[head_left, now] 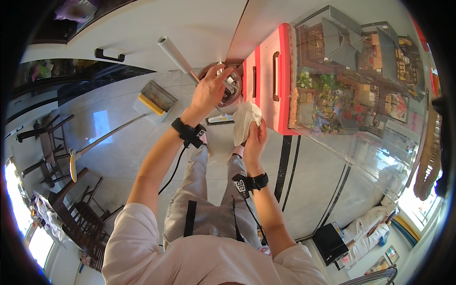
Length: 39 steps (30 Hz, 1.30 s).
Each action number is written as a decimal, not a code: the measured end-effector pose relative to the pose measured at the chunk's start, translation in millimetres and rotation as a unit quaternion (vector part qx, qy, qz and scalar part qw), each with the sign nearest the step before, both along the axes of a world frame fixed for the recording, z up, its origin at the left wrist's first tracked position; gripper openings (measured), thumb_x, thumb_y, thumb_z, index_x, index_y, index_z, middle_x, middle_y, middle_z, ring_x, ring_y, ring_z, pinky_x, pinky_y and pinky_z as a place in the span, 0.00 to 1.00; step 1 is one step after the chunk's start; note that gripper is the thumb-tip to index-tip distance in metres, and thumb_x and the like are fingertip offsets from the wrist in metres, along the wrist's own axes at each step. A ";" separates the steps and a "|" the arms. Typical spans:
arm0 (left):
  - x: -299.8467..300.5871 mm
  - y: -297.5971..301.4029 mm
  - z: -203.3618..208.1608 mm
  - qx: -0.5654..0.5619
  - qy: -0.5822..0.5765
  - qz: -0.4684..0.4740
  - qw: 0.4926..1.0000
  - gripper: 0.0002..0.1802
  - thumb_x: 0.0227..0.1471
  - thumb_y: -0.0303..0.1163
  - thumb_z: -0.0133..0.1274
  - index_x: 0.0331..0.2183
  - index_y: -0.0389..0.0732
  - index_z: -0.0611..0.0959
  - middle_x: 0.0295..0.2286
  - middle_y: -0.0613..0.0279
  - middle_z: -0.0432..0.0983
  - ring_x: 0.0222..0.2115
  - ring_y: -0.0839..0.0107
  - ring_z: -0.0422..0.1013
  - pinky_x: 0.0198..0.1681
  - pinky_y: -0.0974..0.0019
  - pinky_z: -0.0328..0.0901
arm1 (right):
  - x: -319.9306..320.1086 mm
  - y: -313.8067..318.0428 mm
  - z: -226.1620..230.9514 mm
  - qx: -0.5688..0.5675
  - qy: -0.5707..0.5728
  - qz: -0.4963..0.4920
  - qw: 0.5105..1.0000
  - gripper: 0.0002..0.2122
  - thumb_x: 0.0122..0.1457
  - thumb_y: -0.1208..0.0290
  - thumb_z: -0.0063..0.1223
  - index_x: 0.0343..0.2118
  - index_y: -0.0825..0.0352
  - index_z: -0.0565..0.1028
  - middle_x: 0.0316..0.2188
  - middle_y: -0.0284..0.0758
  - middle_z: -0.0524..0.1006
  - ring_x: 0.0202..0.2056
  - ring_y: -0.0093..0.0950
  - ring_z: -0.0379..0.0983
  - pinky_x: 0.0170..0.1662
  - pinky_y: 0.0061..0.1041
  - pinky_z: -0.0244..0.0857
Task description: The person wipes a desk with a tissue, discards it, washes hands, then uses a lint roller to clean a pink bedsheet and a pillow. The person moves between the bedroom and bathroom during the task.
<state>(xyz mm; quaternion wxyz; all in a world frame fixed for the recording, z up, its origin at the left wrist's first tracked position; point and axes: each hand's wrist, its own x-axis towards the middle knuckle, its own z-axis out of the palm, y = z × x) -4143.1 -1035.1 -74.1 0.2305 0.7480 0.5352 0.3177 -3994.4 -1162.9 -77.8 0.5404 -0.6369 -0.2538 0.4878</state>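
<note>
My left hand (209,89) reaches out over a round bin (233,100) on the floor, its fingers stretched and apart. A small pale item near the fingertips is too small to name. Inside the bin lies some litter, partly hidden by the hand. In my right hand (256,140), fingers pinch a crumpled white cloth (243,124), which hangs just left of the fingers beside the red-edged cabinet (285,76). A long-handled broom (221,118) with a white head and dark bristles stands by the bin. Its pale handle rises leftward, passing behind my left hand.
A clear display case (354,80) holding a miniature house tops the cabinet. To the left are a dustpan (161,99) with a yellow edge and another long-handled tool (95,142). Dark wooden chairs (83,223) stand further left. A black box (329,243) sits at lower right.
</note>
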 end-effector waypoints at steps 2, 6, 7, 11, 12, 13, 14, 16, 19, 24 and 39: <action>-2.1 -5.9 7.5 -0.056 -0.018 -0.092 0.994 0.27 0.41 0.21 0.53 0.47 0.49 0.73 0.46 0.59 0.66 0.31 0.58 0.73 0.31 0.61 0.69 | -1.7 0.8 -0.8 -0.013 0.021 -0.003 1.000 0.14 0.62 0.73 0.41 0.49 0.74 0.66 0.24 0.23 0.62 0.25 0.13 0.54 0.27 0.15 0.51; -2.5 -13.2 9.9 -0.092 0.048 -0.203 0.974 0.18 0.43 0.24 0.54 0.40 0.45 0.78 0.40 0.62 0.72 0.34 0.61 0.72 0.33 0.62 0.69 | -2.6 2.2 -0.7 0.000 0.013 0.023 1.000 0.12 0.62 0.73 0.41 0.46 0.73 0.68 0.22 0.22 0.60 0.24 0.12 0.52 0.25 0.15 0.48; -2.6 -11.6 7.8 -0.088 0.061 -0.199 0.974 0.15 0.43 0.25 0.54 0.37 0.44 0.79 0.37 0.63 0.73 0.33 0.62 0.72 0.32 0.62 0.69 | -2.7 2.5 -0.3 0.001 0.009 0.027 1.000 0.12 0.62 0.73 0.41 0.46 0.73 0.68 0.22 0.22 0.60 0.23 0.12 0.52 0.24 0.15 0.47; -3.9 2.4 -1.3 0.055 0.102 -0.032 0.993 0.05 0.43 0.27 0.53 0.28 0.43 0.81 0.30 0.68 0.76 0.31 0.64 0.73 0.31 0.64 0.69 | -3.7 2.5 1.8 -0.006 0.011 0.018 1.000 0.12 0.62 0.72 0.41 0.46 0.72 0.68 0.20 0.21 0.59 0.22 0.12 0.51 0.23 0.15 0.46; -6.4 5.3 -0.6 0.044 0.109 0.002 0.993 0.05 0.43 0.26 0.53 0.28 0.42 0.80 0.33 0.68 0.76 0.30 0.64 0.73 0.32 0.64 0.69 | -4.5 1.6 2.4 -0.006 0.013 0.016 1.000 0.12 0.62 0.72 0.41 0.45 0.71 0.69 0.22 0.21 0.61 0.23 0.11 0.52 0.24 0.14 0.47; -7.3 7.3 1.2 0.049 0.129 0.016 0.990 0.05 0.43 0.26 0.52 0.28 0.41 0.80 0.35 0.66 0.74 0.32 0.64 0.73 0.32 0.64 0.69 | -5.0 0.8 2.6 -0.006 0.022 0.012 1.000 0.11 0.62 0.71 0.41 0.45 0.69 0.70 0.23 0.21 0.63 0.24 0.11 0.53 0.25 0.14 0.47; -8.0 8.7 4.2 0.053 0.148 0.029 0.987 0.06 0.43 0.26 0.51 0.28 0.40 0.80 0.38 0.65 0.73 0.34 0.64 0.72 0.32 0.63 0.70 | -5.9 0.2 2.5 -0.005 0.038 0.011 0.999 0.11 0.63 0.71 0.40 0.44 0.68 0.71 0.25 0.20 0.66 0.25 0.10 0.54 0.26 0.13 0.48; -8.0 8.4 12.5 0.046 0.162 0.044 0.985 0.09 0.43 0.26 0.50 0.31 0.41 0.79 0.44 0.62 0.69 0.38 0.63 0.71 0.34 0.62 0.70 | -7.5 0.9 0.7 -0.029 0.017 0.005 0.999 0.11 0.63 0.70 0.40 0.43 0.68 0.71 0.26 0.22 0.67 0.25 0.12 0.55 0.26 0.14 0.50; -5.0 -3.2 23.8 0.035 0.147 0.023 0.988 0.20 0.43 0.25 0.50 0.43 0.43 0.76 0.51 0.60 0.62 0.44 0.61 0.67 0.41 0.60 0.67 | -10.0 10.3 -5.3 -0.022 0.009 0.024 0.999 0.11 0.63 0.70 0.39 0.42 0.71 0.69 0.22 0.23 0.61 0.23 0.15 0.54 0.25 0.19 0.50; -8.3 -29.9 23.0 0.156 0.265 -0.147 0.940 0.29 0.44 0.26 0.49 0.52 0.44 0.69 0.56 0.60 0.56 0.51 0.62 0.60 0.51 0.59 0.59 | -14.0 43.1 -11.8 -0.020 -0.121 0.090 0.988 0.11 0.62 0.68 0.39 0.33 0.72 0.70 0.18 0.31 0.61 0.22 0.21 0.56 0.26 0.24 0.53; -25.1 -34.1 25.1 0.093 0.192 0.000 0.977 0.24 0.47 0.28 0.47 0.50 0.45 0.71 0.57 0.50 0.52 0.57 0.57 0.54 0.57 0.54 0.53 | -32.4 64.6 10.9 0.064 -0.105 0.076 0.990 0.09 0.62 0.69 0.40 0.33 0.69 0.71 0.19 0.23 0.63 0.22 0.12 0.58 0.24 0.16 0.53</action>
